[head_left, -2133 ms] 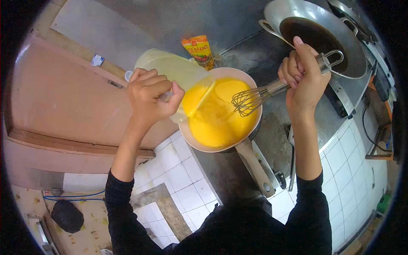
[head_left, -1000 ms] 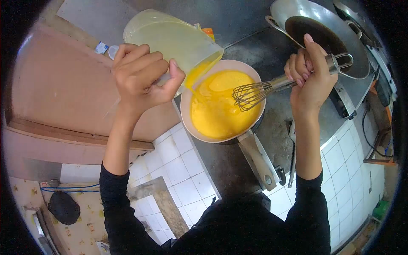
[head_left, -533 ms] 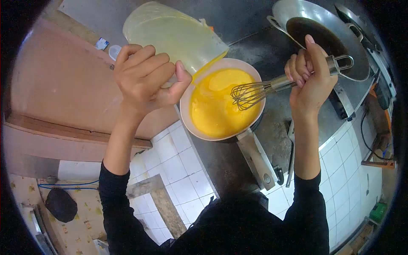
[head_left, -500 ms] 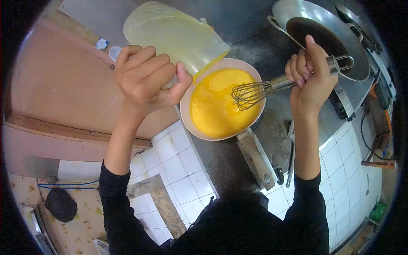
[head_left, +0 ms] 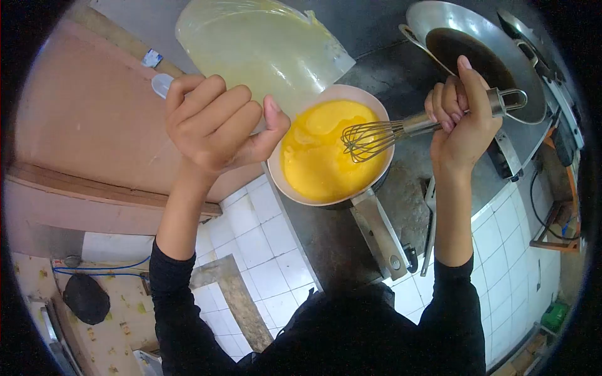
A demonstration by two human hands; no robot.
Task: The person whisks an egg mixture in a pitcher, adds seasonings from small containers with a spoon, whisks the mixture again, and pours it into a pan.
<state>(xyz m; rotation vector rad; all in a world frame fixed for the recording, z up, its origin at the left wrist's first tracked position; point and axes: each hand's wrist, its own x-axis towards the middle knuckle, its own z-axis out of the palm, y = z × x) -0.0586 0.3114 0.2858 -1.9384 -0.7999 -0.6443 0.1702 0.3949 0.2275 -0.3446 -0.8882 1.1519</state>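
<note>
My left hand (head_left: 216,122) is closed around the grip of a translucent plastic jug (head_left: 257,44), tipped over the far left rim of the pan. A thin yellow film coats the jug's inside. Below it, a light-coloured frying pan (head_left: 276,172) holds yellow beaten-egg-like liquid (head_left: 326,166), with paler patches on top. My right hand (head_left: 463,116) wraps around the metal handle of a whisk (head_left: 373,138), thumb along it. The whisk's wires reach into or just over the liquid; which one I cannot tell. The pan's handle (head_left: 380,241) points towards my body.
A wok (head_left: 520,62) with dark liquid stands at the far right. Beside the pan handle lies a metal utensil (head_left: 429,225) on the dark counter (head_left: 329,244). White floor tiles (head_left: 276,244) lie below the counter. A brown board surface (head_left: 94,119) extends to the left.
The jug has swung further up and away, its rim shifting right. Yellow liquid along its lip has mostly gone. My left hand moved slightly; the whisk has barely moved.
</note>
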